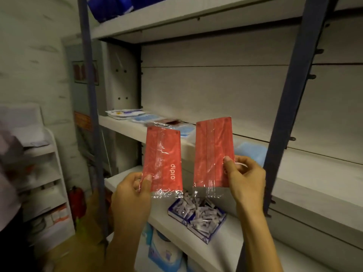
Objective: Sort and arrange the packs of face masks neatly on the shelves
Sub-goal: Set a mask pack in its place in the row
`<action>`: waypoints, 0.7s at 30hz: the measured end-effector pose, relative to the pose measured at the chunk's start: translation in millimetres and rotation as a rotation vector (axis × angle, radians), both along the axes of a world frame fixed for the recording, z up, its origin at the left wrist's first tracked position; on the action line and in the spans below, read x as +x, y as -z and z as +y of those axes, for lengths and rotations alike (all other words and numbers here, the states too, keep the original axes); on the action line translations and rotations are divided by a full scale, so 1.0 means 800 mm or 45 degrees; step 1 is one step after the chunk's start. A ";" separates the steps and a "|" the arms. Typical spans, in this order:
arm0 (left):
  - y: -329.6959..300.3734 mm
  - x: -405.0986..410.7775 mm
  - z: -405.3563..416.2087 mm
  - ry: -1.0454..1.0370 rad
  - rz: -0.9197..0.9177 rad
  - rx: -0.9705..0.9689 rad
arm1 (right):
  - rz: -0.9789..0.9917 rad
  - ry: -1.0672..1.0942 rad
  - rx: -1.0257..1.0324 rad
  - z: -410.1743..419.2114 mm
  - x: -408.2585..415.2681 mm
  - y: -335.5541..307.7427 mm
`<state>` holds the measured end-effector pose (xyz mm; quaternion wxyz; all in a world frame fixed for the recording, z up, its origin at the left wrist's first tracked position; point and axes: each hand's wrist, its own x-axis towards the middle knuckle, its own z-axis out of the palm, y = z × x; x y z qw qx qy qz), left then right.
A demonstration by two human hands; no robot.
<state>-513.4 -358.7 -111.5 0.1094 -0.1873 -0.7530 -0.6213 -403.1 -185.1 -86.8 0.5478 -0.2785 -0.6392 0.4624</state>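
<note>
Shelving (pixel 196 22) of pale boards on dark blue uprights fills my view, beside a white wall. Middle shelf (pixel 125 124) carries flat blue mask packs (pixel 184 129); lower shelf (pixel 294 185) carries a box (pixel 196 213) of small sachets. Before them I see two red packs in crinkled clear film, held upright and apart. Left hand (pixel 131 195) pinches the left pack (pixel 163 161), printed "dipro"; right hand (pixel 245 177) pinches the right pack (pixel 213 152).

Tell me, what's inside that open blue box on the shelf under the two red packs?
The blue box is heaped with small wrapped sachets, jumbled in two compartments. Whatever lies beneath the top layer is covered, and their print is too blurred to read.
</note>
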 end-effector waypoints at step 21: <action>-0.033 -0.293 0.130 -0.036 0.193 -0.012 | -0.001 0.108 0.088 0.106 -0.264 -0.048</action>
